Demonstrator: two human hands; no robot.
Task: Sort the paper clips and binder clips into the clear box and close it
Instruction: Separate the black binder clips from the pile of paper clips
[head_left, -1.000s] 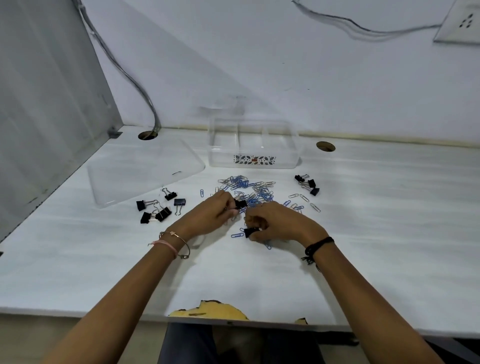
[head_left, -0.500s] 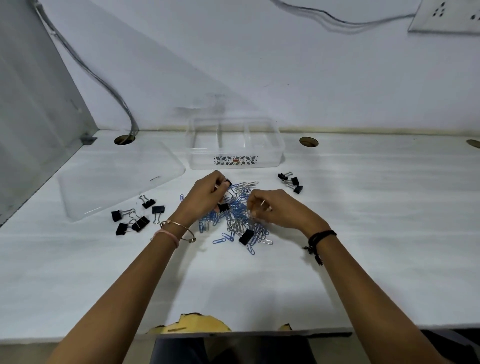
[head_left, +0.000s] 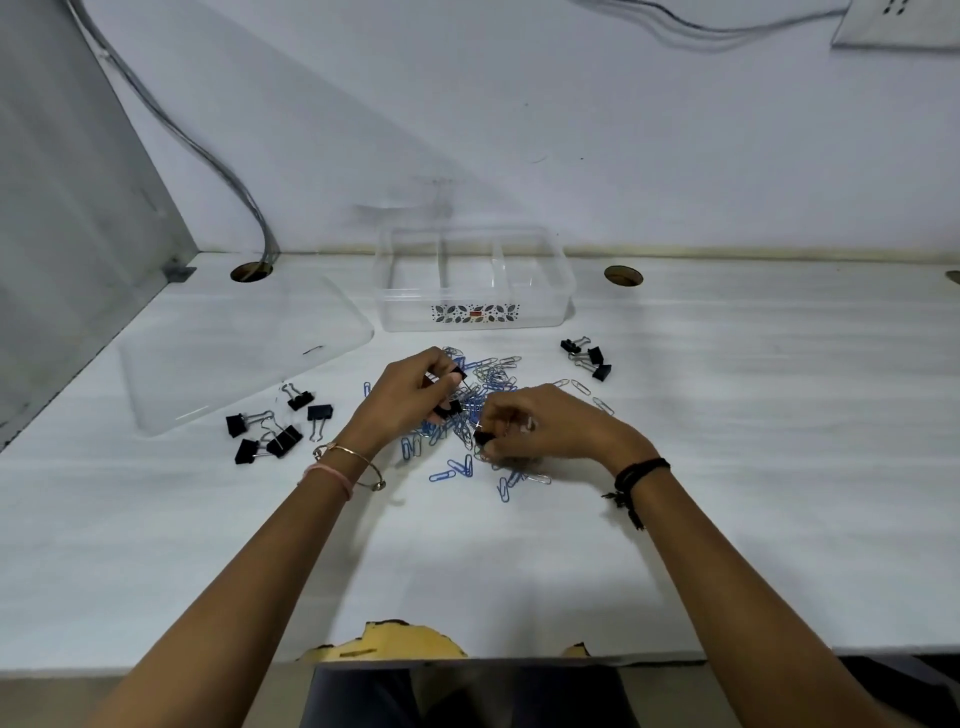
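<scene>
Left hand (head_left: 415, 395) grips binder clips (head_left: 448, 410); right hand (head_left: 540, 431) pinches black clip (head_left: 483, 438) amid paper clips (head_left: 457, 467).

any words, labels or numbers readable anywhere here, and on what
None can be read.
The leaf-pattern sticker on the clear box has a small red patch, too small to read.
The dark mark on the lid is too small to read.

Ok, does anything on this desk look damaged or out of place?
Yes. The front edge of the desk is chipped: a patch of white surface has broken away, baring yellowish core. The paper clips and binder clips lie scattered loose outside the clear box, which looks empty, its lid flat to its left.
</scene>
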